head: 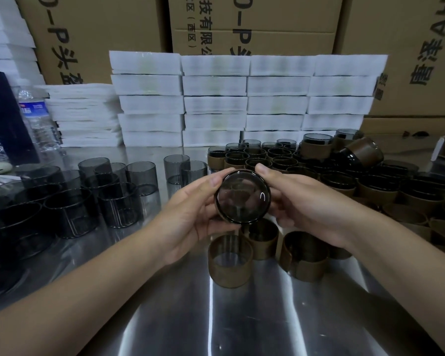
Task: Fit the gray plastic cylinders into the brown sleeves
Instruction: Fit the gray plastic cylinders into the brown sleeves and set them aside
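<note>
Nearest me, the steel counter point(242, 317) shines under the lamps. Just beyond it, below my hands, three sleeved pieces point(229, 260) stand upright on the counter with their open ends up. The front one shows a gray rim above its brown band.

Above them, lifted clear of the counter, I hold one gray cylinder point(242, 196) between both hands. My left grip point(190, 214) is curled round its left side with the thumb up on the rim. My right grip point(301, 209) is curled round its right side, thumb at the top edge. Both are clenched on this same piece.

Its round closed end faces me squarely, so its long axis runs straight away from me, not across from hand to hand. A brown sleeve point(219, 213) shows only as a thin edge round its wall at the lower left. The end face hides the length, so I cannot tell how far the sleeve is seated.

I judge that any push still needed must go along that axis, toward or away from me. Neither hand is nearer; they sit level on opposite sides.

Farther out on the left stand the bare gray cylinders point(88, 196), nearer my left grip. On the right lies the pile of sleeved ones point(370, 181), nearer my right grip.

Behind everything rise white foam stacks point(242, 98) and cardboard cartons point(254, 21).
</note>
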Available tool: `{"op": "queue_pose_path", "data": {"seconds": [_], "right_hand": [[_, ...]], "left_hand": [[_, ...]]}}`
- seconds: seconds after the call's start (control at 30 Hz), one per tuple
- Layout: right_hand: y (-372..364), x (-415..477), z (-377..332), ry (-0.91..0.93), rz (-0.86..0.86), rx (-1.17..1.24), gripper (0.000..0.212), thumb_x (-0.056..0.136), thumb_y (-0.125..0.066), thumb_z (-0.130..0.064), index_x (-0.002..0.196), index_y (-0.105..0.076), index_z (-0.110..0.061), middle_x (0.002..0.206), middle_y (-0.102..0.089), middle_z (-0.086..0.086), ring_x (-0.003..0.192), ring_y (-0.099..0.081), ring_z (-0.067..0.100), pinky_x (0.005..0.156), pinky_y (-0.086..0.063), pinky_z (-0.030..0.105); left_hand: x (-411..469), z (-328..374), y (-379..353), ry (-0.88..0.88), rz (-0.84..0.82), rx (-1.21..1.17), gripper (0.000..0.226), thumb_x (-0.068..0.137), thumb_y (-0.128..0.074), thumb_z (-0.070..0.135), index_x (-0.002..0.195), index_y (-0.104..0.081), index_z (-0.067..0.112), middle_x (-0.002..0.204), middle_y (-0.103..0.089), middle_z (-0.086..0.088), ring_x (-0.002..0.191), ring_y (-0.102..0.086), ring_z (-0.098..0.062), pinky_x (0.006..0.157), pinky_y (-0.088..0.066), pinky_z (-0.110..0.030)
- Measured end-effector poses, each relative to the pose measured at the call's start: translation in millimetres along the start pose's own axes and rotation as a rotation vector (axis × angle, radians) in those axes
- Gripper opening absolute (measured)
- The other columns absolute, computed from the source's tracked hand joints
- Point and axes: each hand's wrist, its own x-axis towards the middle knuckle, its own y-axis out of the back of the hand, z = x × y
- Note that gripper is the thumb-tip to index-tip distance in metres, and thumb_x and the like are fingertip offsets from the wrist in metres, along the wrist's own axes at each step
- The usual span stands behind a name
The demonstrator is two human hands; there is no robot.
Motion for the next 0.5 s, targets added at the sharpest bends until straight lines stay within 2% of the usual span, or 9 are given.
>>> {"op": "queue_pose_path", "data": {"seconds": [0.1, 0.17, 0.23, 0.3, 0.4, 0.5], "right_hand": [[3, -1, 0, 0.045, -0.062, 0.101, 0.037, 0.066, -0.068, -0.059, 0.089, -0.075, -0.031, 0.055, -0.052, -0.013, 0.049, -0.043, 0.002, 0.040, -0.031, 0.013], [5, 0, -2, 0.094, 0.017, 0.119, 0.038, 0.062, -0.078, -0.050, 0.094, -0.075, -0.029, 0.056, -0.056, -0.013, 0.048, -0.046, 0.001, 0.039, -0.033, 0.013], [12, 1, -3, 0.098, 0.219, 0.053, 0.052, 0.054, -0.080, -0.051, 0.097, -0.073, -0.024, 0.068, -0.065, -0.010, 0.055, -0.054, 0.002, 0.044, -0.037, 0.015], [22, 4, -1, 0.105, 0.510, -0.136, 0.051, 0.060, -0.080, -0.048, 0.102, -0.066, -0.023, 0.084, -0.067, -0.009, 0.071, -0.060, 0.006, 0.056, -0.042, 0.018], [43, 4, 0, 0.191, 0.844, -0.458, 0.028, 0.074, -0.078, -0.032, 0.095, -0.060, -0.026, 0.086, -0.058, -0.013, 0.075, -0.054, 0.002, 0.061, -0.039, 0.015], [61, 3, 0, 0.171, 0.982, -0.599, 0.027, 0.080, -0.071, -0.026, 0.104, -0.061, -0.023, 0.095, -0.057, -0.005, 0.087, -0.053, 0.012, 0.072, -0.040, 0.020]], "left_hand": [[3, -2, 2, 0.004, 0.011, 0.009, 0.055, 0.070, -0.069, 0.041, 0.121, -0.067, 0.020, 0.118, -0.070, -0.010, 0.105, -0.069, -0.023, 0.071, -0.058, -0.031], [5, -3, 4, -0.027, 0.069, 0.028, 0.055, 0.074, -0.072, 0.036, 0.125, -0.062, 0.017, 0.119, -0.070, -0.007, 0.110, -0.066, -0.020, 0.075, -0.057, -0.030], [7, -4, 6, -0.068, 0.196, 0.107, 0.041, 0.075, -0.075, 0.030, 0.115, -0.068, 0.021, 0.111, -0.073, -0.001, 0.105, -0.068, -0.011, 0.072, -0.057, -0.025], [10, -5, 13, -0.133, 0.369, 0.338, 0.021, 0.083, -0.070, 0.019, 0.101, -0.071, 0.028, 0.100, -0.074, 0.004, 0.093, -0.068, 0.001, 0.066, -0.056, -0.020], [16, -6, 27, -0.264, 0.491, 0.802, 0.032, 0.089, -0.065, 0.007, 0.104, -0.065, 0.035, 0.104, -0.057, 0.015, 0.086, -0.060, 0.006, 0.074, -0.051, -0.015], [19, -6, 36, -0.319, 0.466, 1.002, 0.047, 0.087, -0.059, -0.007, 0.111, -0.060, 0.034, 0.110, -0.042, 0.018, 0.091, -0.053, 0.008, 0.078, -0.041, -0.002]]}}
